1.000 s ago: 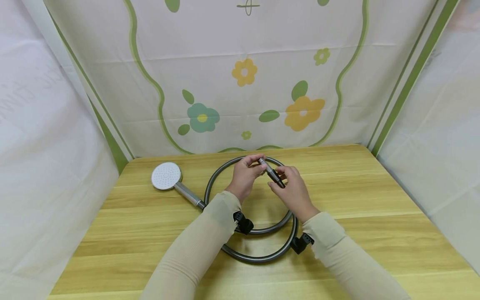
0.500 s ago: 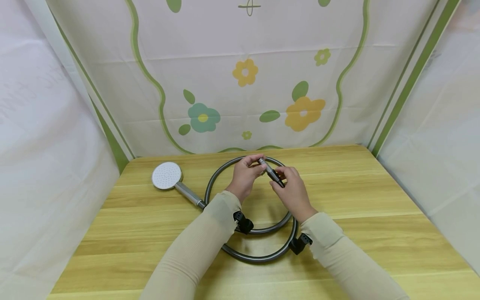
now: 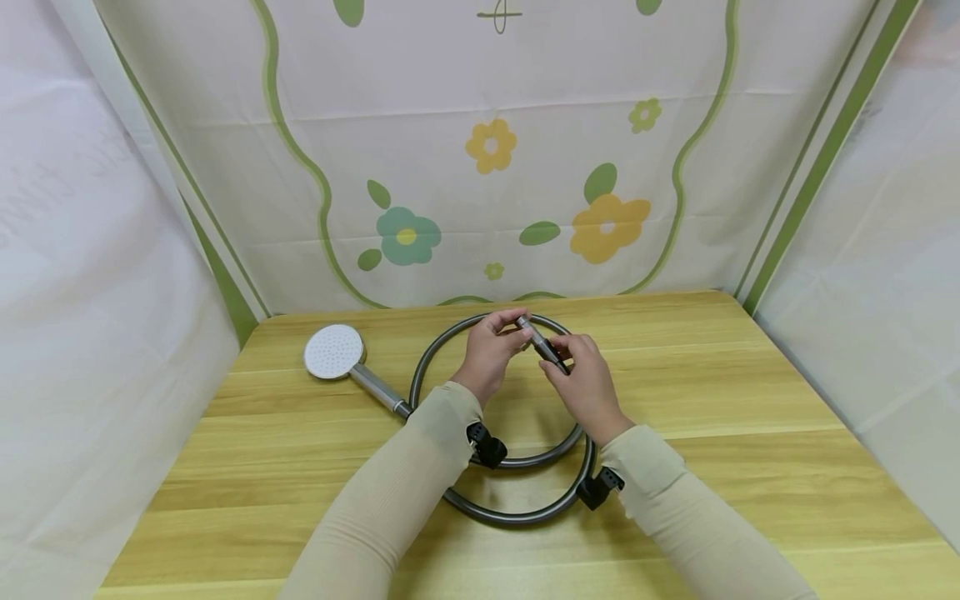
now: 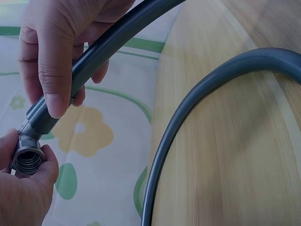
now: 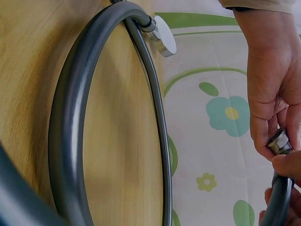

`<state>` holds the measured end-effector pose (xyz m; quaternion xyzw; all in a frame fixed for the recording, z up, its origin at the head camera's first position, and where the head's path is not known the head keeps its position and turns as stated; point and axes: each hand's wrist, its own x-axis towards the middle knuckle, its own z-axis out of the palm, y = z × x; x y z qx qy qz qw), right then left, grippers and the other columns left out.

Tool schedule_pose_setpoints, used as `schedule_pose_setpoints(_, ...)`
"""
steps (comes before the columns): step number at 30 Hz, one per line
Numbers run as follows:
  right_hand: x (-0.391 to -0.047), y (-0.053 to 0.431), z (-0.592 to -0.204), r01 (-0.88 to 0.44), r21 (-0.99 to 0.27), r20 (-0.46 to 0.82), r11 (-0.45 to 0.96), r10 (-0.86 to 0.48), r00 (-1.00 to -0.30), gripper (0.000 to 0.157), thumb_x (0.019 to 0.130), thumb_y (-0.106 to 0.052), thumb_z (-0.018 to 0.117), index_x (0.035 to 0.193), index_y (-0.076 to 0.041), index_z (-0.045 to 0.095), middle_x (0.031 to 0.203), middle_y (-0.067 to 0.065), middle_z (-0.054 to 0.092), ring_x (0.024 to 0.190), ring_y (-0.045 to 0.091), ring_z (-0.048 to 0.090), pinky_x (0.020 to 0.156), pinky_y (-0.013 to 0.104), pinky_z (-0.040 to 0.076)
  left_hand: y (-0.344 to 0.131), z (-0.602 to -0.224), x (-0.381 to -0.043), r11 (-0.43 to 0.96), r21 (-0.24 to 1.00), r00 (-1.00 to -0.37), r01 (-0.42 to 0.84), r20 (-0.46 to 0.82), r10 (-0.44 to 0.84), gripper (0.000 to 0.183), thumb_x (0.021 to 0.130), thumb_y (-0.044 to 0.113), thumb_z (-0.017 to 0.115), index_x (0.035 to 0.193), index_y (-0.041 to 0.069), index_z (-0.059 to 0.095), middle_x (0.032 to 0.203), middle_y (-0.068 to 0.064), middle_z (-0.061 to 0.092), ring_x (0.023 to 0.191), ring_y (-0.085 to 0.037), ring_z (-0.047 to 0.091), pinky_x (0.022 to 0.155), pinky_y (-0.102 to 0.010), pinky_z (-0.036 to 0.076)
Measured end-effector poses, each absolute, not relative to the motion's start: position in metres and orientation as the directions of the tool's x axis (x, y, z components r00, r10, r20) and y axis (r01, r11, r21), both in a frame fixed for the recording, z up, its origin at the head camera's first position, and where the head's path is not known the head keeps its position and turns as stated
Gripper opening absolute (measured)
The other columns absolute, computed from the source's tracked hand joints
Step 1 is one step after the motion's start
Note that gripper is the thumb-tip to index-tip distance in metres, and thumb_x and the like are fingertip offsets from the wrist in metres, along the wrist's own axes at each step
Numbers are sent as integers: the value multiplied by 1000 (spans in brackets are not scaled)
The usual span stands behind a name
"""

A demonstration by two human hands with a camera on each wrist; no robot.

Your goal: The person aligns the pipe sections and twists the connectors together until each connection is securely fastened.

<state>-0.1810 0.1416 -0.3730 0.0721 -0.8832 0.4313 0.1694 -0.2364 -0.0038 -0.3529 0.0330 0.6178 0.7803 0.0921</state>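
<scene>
A dark grey shower hose (image 3: 512,521) lies looped on the table, one end raised between both hands. My left hand (image 3: 489,354) pinches the metal nut (image 4: 21,151) on that end between thumb and fingertips. In the left wrist view the nut's open mouth shows its inner threads. My right hand (image 3: 588,379) grips the dark sleeve (image 4: 43,115) just behind the nut, thumb on one side and fingers on the other. At the hose's other end, a hand shower (image 3: 332,352) with a round white spray face and grey handle lies to the left.
The wooden table (image 3: 750,467) extends under and around the hose. A floral fabric backdrop (image 3: 450,100) stands right behind its far edge, with white fabric sides left and right. A small black wrist camera (image 3: 487,446) sits over the hose loop.
My right hand and forearm have shifted very slightly left over the last second. My left hand, the hose loops and the hand shower stay in place.
</scene>
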Motion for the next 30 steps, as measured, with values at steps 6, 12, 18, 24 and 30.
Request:
schedule_pose_setpoints(6, -181, 142, -373, -271, -740, 360, 616, 22, -933, 27, 89, -11, 70, 113, -1, 61, 107, 12, 55, 96, 25, 57, 72, 36, 53, -3, -353, -236, -219, 970, -981, -102, -62, 183, 34, 90, 0, 65, 124, 4, 63, 130, -14, 57, 107, -22, 61, 94, -35, 51)
schedule_pose_setpoints(12, -181, 142, -373, -269, -743, 356, 613, 21, -934, 26, 90, -11, 70, 112, -1, 62, 107, 12, 55, 96, 25, 57, 73, 36, 53, -4, -354, -237, -223, 970, -981, -100, -59, 185, 34, 90, -1, 65, 124, 3, 63, 132, -15, 56, 108, -22, 61, 94, -35, 51)
schedule_pose_setpoints(18, -181, 142, -372, -265, -746, 349, 611, 20, -937, 26, 90, -11, 69, 113, -2, 62, 108, 12, 56, 97, 25, 57, 74, 37, 53, -4, -356, -238, -221, 970, -981, -103, -62, 182, 34, 90, 0, 65, 123, 4, 63, 129, -11, 58, 109, -21, 60, 94, -34, 51)
schedule_pose_setpoints(24, -182, 142, -372, -266, -749, 347, 607, 18, -938, 26, 91, -11, 69, 114, -1, 62, 107, 12, 56, 97, 25, 58, 74, 37, 53, -4, -356, -238, -220, 970, -982, -103, -64, 178, 34, 90, -1, 65, 123, 4, 64, 126, -9, 60, 108, -21, 61, 94, -34, 51)
schedule_pose_setpoints(30, -182, 142, -372, -273, -756, 348, 595, 12, -938, 26, 91, -11, 68, 114, -1, 62, 107, 13, 57, 96, 26, 58, 74, 37, 53, -4, -356, -238, -220, 970, -982, -101, -62, 179, 34, 90, 0, 65, 123, 5, 64, 126, -8, 59, 108, -21, 60, 94, -35, 51)
